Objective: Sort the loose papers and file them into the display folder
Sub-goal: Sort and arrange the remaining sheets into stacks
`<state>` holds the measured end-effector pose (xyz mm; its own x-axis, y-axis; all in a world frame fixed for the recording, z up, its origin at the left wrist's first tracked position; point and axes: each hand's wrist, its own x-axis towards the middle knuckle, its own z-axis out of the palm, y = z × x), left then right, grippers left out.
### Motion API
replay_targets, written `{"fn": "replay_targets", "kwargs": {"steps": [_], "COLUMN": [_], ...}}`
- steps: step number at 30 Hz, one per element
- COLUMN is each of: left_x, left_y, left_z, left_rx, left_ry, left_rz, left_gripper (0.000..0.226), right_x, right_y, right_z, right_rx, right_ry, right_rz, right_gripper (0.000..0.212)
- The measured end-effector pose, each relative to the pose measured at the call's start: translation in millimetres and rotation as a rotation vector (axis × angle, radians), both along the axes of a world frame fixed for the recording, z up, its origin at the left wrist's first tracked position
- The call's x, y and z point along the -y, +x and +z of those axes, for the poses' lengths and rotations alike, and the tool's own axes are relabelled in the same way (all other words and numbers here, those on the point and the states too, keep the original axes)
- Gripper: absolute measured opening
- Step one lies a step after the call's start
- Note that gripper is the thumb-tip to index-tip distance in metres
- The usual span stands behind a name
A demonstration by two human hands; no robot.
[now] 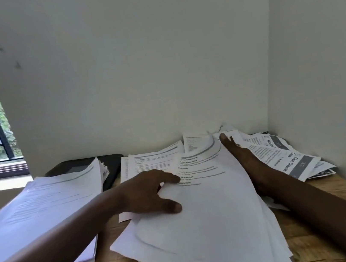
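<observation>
White paper lies under both hands. The left hand (pixel 147 193) rests on the top sheet (pixel 212 203) of the middle pile (pixel 209 260). Its grip is wide: the fingers are spread, and forefinger and thumb press flat on the page rather than pinching it. The right hand (pixel 238 157) reaches along the right edge of that same sheet with its fingers straight, pointing toward the back wall. Its palm looks tucked just under the paper, whose far end curls up. That grip also reads as wide and closed around nothing, though the sheet hides part of the hand.

The middle pile is loose and fanned, its corners out of line. To the right, near the corner of the wall, is a skewed heap of printed pages (pixel 284 159) with grey banners. To the left is a tidier stack (pixel 44 206) whose far end rests on a dark flat thing (pixel 112 164) on the wooden bench (pixel 334 196). That may be the display folder, but I cannot tell for sure.

My judgement is that the task is at an early stage. Sorting into piles is under way, with one stack squared and two still ragged. No sheet is visibly inside a sleeve, so all the filing appears to remain.
</observation>
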<state>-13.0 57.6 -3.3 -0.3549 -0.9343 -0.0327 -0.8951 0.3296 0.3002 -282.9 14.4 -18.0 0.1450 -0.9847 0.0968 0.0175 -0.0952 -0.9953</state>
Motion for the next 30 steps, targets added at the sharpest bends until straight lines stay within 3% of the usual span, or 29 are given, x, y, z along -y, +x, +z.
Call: {"fn": "replay_targets", "kwargs": {"steps": [3,6,9,11,13,15,18,21,23,26,30], "left_x": [2,2,0,2,13,34,62,78,86,100,103], "left_y": [3,6,9,10,15,27,48,51,51,56,56], "left_z": [12,16,19,22,23,19,7,0,-6,-17,-15], "left_rx": [0.014,0.079,0.102,0.003,-0.075,0.009,0.169,0.208,0.21,0.165,-0.014], "left_ry": [0.046,0.047,0.117,0.112,-0.05,-0.222,-0.235,-0.234,-0.245,-0.256,-0.227], "left_rz": [-0.012,0.002,-0.002,0.078,0.231,0.386,0.528,0.548,0.573,0.56,0.585], "left_gripper": [0.065,0.057,0.058,0.054,0.057,0.071,0.084,0.083,0.095,0.115,0.077], "right_x": [2,1,4,8,7,4,5,8,9,16,26], "right_y": [-1,-6,-8,-9,-9,-9,-9,-11,-12,-10,-12], "right_z": [1,5,0,-6,-7,-5,-5,-8,-10,-15,-21], "right_rx": [0.15,0.278,0.096,-0.088,-0.163,-0.185,-0.194,-0.204,-0.229,-0.481,-0.591], "right_ry": [0.023,0.114,0.117,0.072,0.036,0.019,0.002,-0.008,-0.063,-0.261,-0.346], "right_rz": [0.01,0.142,0.126,0.037,-0.032,-0.055,-0.036,-0.004,-0.018,-0.148,-0.349], "right_gripper": [0.059,0.072,0.045,0.04,0.029,0.02,0.02,0.024,0.021,0.02,0.024]}}
